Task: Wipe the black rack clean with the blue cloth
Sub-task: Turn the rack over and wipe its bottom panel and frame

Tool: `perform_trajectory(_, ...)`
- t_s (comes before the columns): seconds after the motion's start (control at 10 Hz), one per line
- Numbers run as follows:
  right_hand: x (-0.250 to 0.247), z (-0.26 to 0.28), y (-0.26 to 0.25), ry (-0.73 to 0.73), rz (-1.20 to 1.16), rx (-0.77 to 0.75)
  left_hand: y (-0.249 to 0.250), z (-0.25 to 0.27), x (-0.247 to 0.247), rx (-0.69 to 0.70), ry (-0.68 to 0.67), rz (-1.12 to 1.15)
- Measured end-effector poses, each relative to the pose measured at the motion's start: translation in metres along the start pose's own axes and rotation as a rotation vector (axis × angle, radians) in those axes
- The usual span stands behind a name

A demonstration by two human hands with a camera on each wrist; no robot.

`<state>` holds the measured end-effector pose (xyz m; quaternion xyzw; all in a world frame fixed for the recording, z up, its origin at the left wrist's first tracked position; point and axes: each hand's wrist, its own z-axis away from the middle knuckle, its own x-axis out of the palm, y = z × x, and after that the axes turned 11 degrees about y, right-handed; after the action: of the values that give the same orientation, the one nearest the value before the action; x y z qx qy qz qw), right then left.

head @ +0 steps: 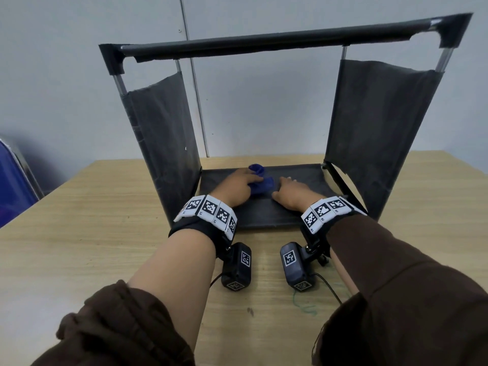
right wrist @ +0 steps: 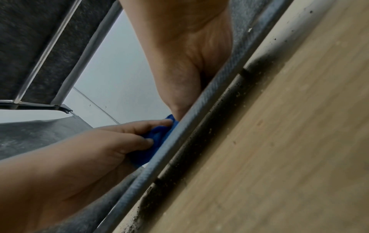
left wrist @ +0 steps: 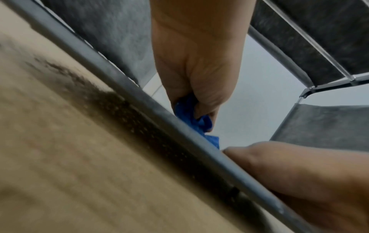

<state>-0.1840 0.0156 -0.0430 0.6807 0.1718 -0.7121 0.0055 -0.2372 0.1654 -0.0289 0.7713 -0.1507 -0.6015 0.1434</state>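
Note:
The black rack (head: 264, 42) stands on the table, a metal frame with dark fabric side panels and a fabric bottom shelf (head: 303, 175). My left hand (head: 245, 182) is on that shelf near the left panel and grips the bunched blue cloth (head: 260, 180). The left wrist view shows the cloth (left wrist: 187, 110) squeezed in my left hand (left wrist: 199, 78) just behind the shelf's front tube (left wrist: 139, 97). My right hand (head: 287, 184) lies flat on the shelf right beside the cloth, fingers straight. In the right wrist view the left hand (right wrist: 99, 149) holds the cloth (right wrist: 157, 137) next to my right hand (right wrist: 189, 63).
The rack sits near the back of a light wooden table (head: 105, 247), with a plain wall behind it. A blue chair (head: 13, 186) stands off the table's left edge. A green scribble (head: 303, 305) marks the tabletop near me.

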Motion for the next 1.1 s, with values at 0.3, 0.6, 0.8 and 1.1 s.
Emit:
perform_trajectory(0.3,0.001,-0.003,-0.001,-0.005,-0.054,0.056,-0.011,-0.011,0.004,-0.432,0.087,-0.175)
perform_trajectory(0.6,-0.001,-0.003,-0.003,-0.003,-0.170,0.137,0.025,-0.033,0.019,0.128,-0.106,-0.045)
perform_trajectory(0.8,-0.001,-0.005,-0.004,-0.025,-0.164,0.134,0.030,-0.039,0.026,0.085,-0.279,-0.213)
perform_trajectory(1.1,0.000,-0.004,-0.001,0.004,-0.096,0.086,-0.036,-0.025,0.018,-0.458,0.077,-0.239)
